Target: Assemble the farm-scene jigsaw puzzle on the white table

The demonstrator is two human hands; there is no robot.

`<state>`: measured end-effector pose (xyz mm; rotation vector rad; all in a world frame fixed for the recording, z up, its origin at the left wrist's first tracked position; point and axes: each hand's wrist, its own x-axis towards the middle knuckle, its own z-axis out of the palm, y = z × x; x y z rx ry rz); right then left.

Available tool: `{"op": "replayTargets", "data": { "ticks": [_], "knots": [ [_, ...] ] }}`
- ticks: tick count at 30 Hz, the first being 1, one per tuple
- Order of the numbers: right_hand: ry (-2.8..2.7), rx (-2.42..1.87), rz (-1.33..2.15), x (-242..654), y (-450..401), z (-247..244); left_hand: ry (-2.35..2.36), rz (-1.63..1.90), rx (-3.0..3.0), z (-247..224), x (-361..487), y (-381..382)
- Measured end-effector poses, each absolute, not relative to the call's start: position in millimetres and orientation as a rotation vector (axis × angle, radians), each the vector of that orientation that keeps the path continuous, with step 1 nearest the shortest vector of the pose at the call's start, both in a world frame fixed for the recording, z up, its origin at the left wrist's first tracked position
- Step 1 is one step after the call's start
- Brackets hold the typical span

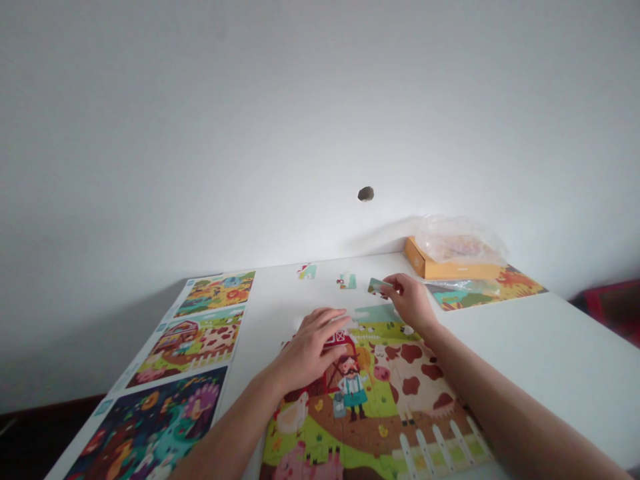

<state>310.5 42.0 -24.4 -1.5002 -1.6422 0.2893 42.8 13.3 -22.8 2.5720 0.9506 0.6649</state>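
A farm jigsaw puzzle (pixel 365 427) lies before me, showing a barn, a farmer, a cow, a hen and a pig. My left hand (pixel 315 347) rests over its upper left part with fingers stretched out, covering some of the barn. Beyond the puzzle's top edge, my right hand (pixel 411 301) pinches a puzzle piece (pixel 379 287) between thumb and fingers; the piece is tilted. Two loose puzzle pieces, one at the back with green and red (pixel 308 272) and one with pale blue (pixel 348 281), lie farther left on the white table.
On the left lies a sheet with three pictures, its farm picture (pixel 193 343) in the middle. At the back right, a yellow box (pixel 450 270) carries a clear plastic bag (pixel 457 237) and stands by a colourful picture sheet (pixel 520 290). A wall (pixel 250 167) with a hole rises behind the table.
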Motion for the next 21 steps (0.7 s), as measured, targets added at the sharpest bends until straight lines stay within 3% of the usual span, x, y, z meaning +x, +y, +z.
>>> {"op": "replayTargets", "data": {
  "ticks": [3,8,21],
  "knots": [
    [-1.740,-1.388,0.534,292,29,-18,1.062,0.912,2.423,-26,42,17],
    [-1.864,-1.239,0.878,273,18,-20,1.099,0.921,2.434,-34,40,22],
    [-1.898,-1.175,0.897,273,16,-22,1.143,0.979,2.552,-30,36,26]
  ]
}}
